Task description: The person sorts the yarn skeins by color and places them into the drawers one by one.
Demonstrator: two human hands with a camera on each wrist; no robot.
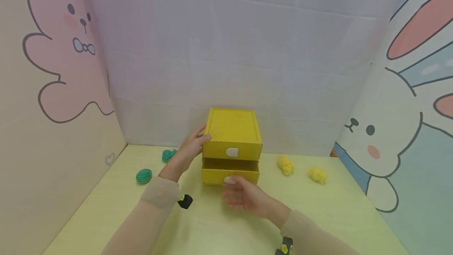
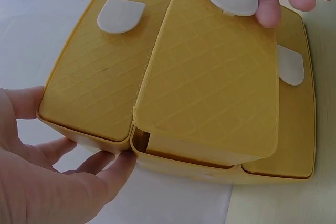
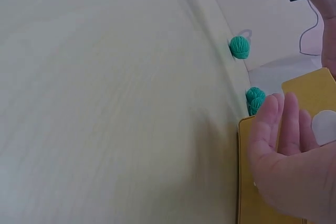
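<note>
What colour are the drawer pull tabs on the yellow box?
White pull tabs, clearest in the left wrist view.

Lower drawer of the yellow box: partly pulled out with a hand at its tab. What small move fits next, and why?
Probably the right hand draws the lower drawer further out by its white tab. The drawer is only partly open, fingertips are at the tab, and the left hand presses against the yellow drawer box at its side, bracing it. Yellow yarn balls lie beside it.

A pale yellow-green table [image 1: 336, 207] sits between cartoon-rabbit side panels [image 1: 400, 129] and a plain white backdrop [image 1: 230, 50].
</note>
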